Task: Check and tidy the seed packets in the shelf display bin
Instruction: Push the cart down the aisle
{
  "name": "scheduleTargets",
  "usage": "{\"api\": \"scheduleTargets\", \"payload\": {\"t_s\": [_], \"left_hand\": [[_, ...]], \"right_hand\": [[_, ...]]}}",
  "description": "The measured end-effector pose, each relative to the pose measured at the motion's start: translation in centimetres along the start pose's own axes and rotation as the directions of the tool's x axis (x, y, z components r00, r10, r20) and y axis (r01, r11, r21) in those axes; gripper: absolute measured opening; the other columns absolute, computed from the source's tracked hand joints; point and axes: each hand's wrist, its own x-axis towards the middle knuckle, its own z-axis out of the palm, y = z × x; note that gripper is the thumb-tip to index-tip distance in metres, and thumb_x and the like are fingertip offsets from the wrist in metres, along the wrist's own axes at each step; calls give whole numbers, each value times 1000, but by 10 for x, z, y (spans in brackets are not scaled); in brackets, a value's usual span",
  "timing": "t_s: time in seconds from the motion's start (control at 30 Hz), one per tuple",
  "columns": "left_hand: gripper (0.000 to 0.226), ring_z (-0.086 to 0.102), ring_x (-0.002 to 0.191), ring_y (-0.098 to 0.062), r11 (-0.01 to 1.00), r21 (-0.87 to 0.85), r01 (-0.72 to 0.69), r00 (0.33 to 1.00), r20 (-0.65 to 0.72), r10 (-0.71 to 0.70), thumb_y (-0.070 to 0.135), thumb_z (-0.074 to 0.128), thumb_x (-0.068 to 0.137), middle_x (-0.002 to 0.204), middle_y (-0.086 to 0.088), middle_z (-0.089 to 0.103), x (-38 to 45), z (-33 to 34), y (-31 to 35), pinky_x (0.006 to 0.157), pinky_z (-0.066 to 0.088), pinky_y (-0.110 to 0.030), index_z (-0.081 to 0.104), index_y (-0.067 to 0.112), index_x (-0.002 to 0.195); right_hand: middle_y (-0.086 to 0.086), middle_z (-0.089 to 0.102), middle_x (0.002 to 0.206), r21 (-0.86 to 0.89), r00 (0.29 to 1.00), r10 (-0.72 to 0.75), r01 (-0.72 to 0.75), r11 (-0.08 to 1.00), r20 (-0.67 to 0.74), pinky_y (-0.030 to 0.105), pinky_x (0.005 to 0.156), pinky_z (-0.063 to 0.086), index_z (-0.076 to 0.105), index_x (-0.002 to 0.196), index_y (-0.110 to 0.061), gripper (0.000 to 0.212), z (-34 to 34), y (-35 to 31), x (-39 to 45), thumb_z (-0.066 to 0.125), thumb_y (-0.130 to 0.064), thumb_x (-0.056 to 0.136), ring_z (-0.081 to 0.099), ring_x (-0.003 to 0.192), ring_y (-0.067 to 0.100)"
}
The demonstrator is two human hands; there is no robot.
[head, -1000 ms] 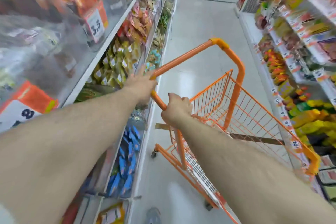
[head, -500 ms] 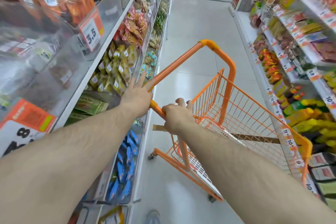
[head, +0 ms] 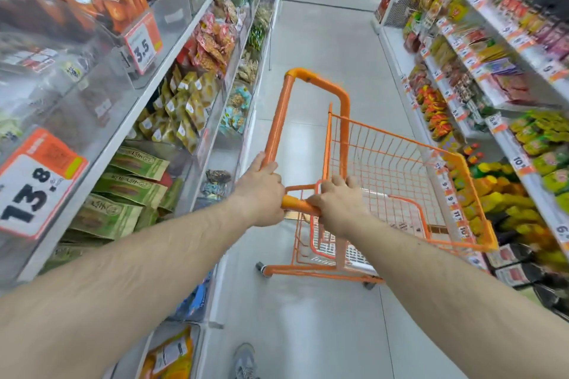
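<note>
Shop aisle, pale floor running away ahead, shelving on both sides. Left of the hands runs a shelf (head: 172,77) fronted with clear bins. Nearest on that side is a bin (head: 184,160) holding green packets (head: 135,163), flat pouches stacked at a slant, long edges running roughly along the shelf front; whether these are the seed packets I cannot tell, since the print is too small to read. Beyond them, up the aisle, sit yellow packets (head: 184,108) and red ones (head: 215,43).

Left hand (head: 261,191) curls round the left end of the cart handle (head: 295,204), where the bar bends upward. Right hand (head: 338,206) wraps the same bar just beside it. Both grip it; neither touches any packet. To the right the cart (head: 400,181) has its basket angled toward the right-hand shelves (head: 523,49).

As I judge it, tidying has not begun. The green packets lie left of and slightly nearer than the left hand, so that hand has the shorter reach: let go of the bar, swing left into the bin's open top.
</note>
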Motion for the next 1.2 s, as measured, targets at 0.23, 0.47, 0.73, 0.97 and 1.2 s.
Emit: {"api": "scheduleTargets", "payload": {"t_s": [0.23,0.47,0.73,0.97,1.2], "left_hand": [[54,52,115,-33,996,-32,-84,996,-3,84,50,31,93,109,-12,67,-11,-22,99,113,0,-63,70,17,108],[53,58,110,-30,919,-275,-283,954,24,300,50,29,96,106,-13,66,-7,-45,173,111,18,-54,68,14,97],[63,33,140,-17,921,-345,-179,981,-136,140,69,31,92,147,6,47,38,-33,84,117,9,-54,50,30,138],[47,54,108,-22,947,-291,-133,987,52,155,73,38,84,100,8,60,64,-27,27,103,38,-47,59,37,106],[45,53,106,-21,942,-328,-74,994,53,96,75,42,83,102,9,64,90,-30,25,104,33,-45,58,36,99]], "right_hand": [[-4,66,105,-54,990,19,-11,998,143,40,99,30,65,105,-33,20,14,54,-69,58,-23,88,62,104,23],[2,69,110,262,869,450,-491,831,203,35,88,51,69,106,-28,31,46,108,-123,57,-16,80,63,108,27],[3,59,128,596,783,620,-522,610,52,45,104,37,55,127,-21,51,23,37,-143,48,-52,86,50,123,27],[6,70,79,371,745,663,-597,712,-74,47,84,42,64,80,-16,48,44,-1,-105,39,-57,83,63,81,33],[3,71,79,314,755,648,-594,741,-101,43,84,37,62,77,-18,58,45,30,-78,31,-66,84,64,82,29]]}}
